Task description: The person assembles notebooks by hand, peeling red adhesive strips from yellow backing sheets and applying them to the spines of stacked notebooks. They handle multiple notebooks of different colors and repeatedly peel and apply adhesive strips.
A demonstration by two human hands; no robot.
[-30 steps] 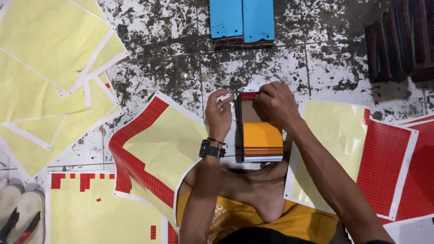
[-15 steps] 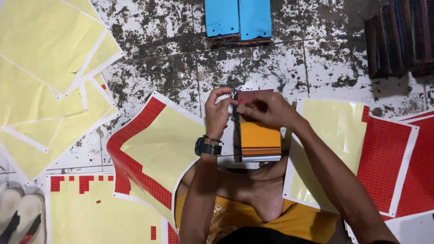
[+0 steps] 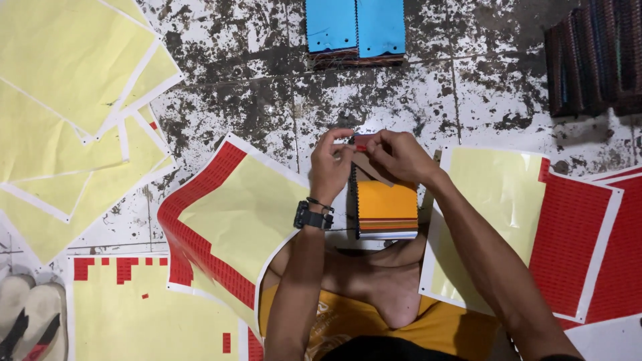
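Looking straight down at someone sitting on a stained, speckled floor [image 3: 267,73] with a stack of colour sample cards [image 3: 386,207] in front of their knees. The top card showing is orange, and there's a dark toothed edge down the stack's left side. It sits on the floor between two sticker sheets, touching the person's leg at its near end.

Both hands are bunched up at the far end of the stack. The left hand [image 3: 329,167], with a black watch [image 3: 311,217] on the wrist, has its fingers curled in and its grip is closed on a small red sticker [image 3: 362,142] at the top edge. The right hand [image 3: 400,155] comes in from the other side, fingertips pinched together on that same red bit, and a brownish card flap [image 3: 372,167] sits just under it.

Around them: a yellow backing sheet with a red sticker border [image 3: 234,214] to the left, another mostly peeled yellow sheet [image 3: 498,220] to the right, and full red sheets [image 3: 582,234] beyond that. More bare yellow sheets [image 3: 67,60] are piled top left. A blue swatch stack [image 3: 356,30] lies further up the floor, a dark bundle [image 3: 595,57] sits top right, and sandals [image 3: 30,321] show bottom left.
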